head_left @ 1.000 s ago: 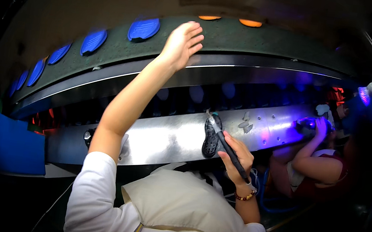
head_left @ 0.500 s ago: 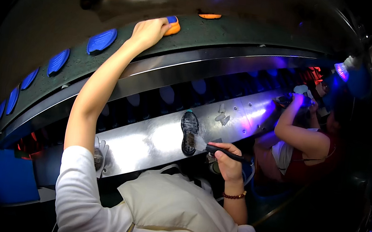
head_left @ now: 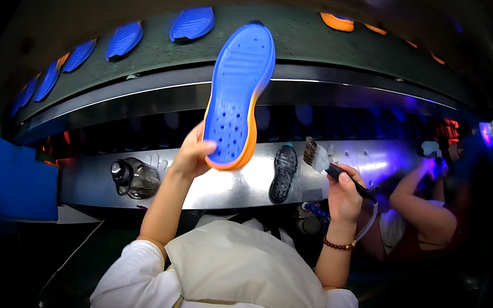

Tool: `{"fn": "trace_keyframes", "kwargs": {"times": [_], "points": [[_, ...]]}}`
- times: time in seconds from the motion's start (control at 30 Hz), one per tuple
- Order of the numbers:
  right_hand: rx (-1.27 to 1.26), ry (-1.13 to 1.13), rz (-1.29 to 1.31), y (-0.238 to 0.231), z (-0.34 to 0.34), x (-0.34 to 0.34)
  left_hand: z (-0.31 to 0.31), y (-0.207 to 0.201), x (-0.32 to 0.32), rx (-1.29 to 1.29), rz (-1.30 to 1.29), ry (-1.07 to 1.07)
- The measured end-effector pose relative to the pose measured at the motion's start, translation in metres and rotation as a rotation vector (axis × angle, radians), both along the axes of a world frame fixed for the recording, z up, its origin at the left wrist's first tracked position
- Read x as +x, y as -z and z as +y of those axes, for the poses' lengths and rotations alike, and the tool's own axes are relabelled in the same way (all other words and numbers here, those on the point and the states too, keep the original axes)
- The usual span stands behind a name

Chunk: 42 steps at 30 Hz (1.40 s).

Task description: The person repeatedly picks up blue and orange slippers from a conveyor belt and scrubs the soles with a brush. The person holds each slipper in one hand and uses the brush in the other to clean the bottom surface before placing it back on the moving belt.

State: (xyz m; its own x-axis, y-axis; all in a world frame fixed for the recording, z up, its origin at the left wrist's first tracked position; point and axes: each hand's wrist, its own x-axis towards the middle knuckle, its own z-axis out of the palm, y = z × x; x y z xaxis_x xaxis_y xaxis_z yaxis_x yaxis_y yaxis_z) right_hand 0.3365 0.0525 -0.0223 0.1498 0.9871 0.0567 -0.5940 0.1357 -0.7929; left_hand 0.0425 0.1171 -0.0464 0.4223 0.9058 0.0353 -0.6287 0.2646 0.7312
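Blue sole [head_left: 242,79], w/ orange sidewall, upper ctr of frame: held up nearly upright, its perforated, ribbed face to the camera, narrow black tip at top, rounded end at bottom. L hand [head_left: 191,154], ctr-left, is clamped on the sole's lower left edge, thumb on the near face; the other fingers are mostly hidden behind it, so their exact spread can't be told. R hand [head_left: 345,195], right of ctr, has thumb & fingers closed round the black handle of a brush [head_left: 321,157]; bristles, pale at base & brown at tip, point to upper left, apart from the sole. A pale tube [head_left: 367,223] curves down from the handle's rear end beside the wrist, which wears a beaded bracelet [head_left: 339,245].

Btw. the two hands, a black outsole [head_left: 283,174] lies on a metal bench [head_left: 210,193], approx. upright in frame. Left on same bench: clear bottle w/ black cap [head_left: 142,179]. Across top, a green belt [head_left: 292,41] carries more blue soles [head_left: 192,24] at upper left & orange-sided pieces [head_left: 337,22] at upper right. Far right: co-worker [head_left: 424,221], seated, arms raised, near a violet-lit lamp [head_left: 486,134]. Left edge: blue panel [head_left: 19,177]. Bottom ctr: cream cloth [head_left: 243,272] over the wearer's front.
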Motion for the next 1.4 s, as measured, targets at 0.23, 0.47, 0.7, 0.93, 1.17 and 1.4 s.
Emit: {"fn": "trace_keyframes", "kwargs": {"times": [0.23,0.47,0.7,0.93,1.17,1.4], "points": [[0.036,-0.336,-0.109,-0.010,0.011,-0.040,-0.047,0.027,0.022,-0.186,-0.238,0.298],[-0.082,-0.282,-0.026,0.006,0.043,-0.060,-0.061,0.010,0.052,-0.226,-0.444,0.323],[-0.023,-0.242,-0.669,-0.013,0.043,-0.092,-0.060,0.028,0.071,-0.363,-0.323,-0.032],[0.529,-0.219,-1.152,-0.004,-0.016,-0.091,-0.045,0.028,0.031,-0.310,-0.170,-0.062],[0.388,-0.439,-0.790,-0.037,0.006,-0.053,-0.062,-0.002,0.042,-0.466,-0.287,0.116],[0.528,-0.608,-0.736,-0.051,0.016,-0.069,-0.051,-0.004,0.051,-0.388,-0.630,0.170]]}}
